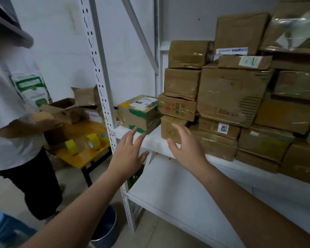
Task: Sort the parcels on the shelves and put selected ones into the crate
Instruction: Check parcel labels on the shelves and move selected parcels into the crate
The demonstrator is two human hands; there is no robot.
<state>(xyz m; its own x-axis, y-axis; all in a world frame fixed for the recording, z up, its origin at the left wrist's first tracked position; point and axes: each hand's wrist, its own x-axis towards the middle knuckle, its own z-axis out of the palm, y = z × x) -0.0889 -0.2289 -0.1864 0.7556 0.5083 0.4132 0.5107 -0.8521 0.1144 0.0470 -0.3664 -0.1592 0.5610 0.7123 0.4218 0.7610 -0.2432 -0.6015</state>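
Observation:
A small brown parcel with green print and a white label stands alone at the left end of the white shelf. To its right rises a stack of several taped brown parcels. My left hand hovers with fingers spread just in front of the green-printed parcel, holding nothing. My right hand is also spread, in front of the lowest left parcel of the stack, apart from it. No crate is plainly in view.
A person in a white shirt stands at left handling an open carton over a yellow table with yellow tape rolls. A dark bucket sits on the floor by the shelf post. A lower shelf lies beneath.

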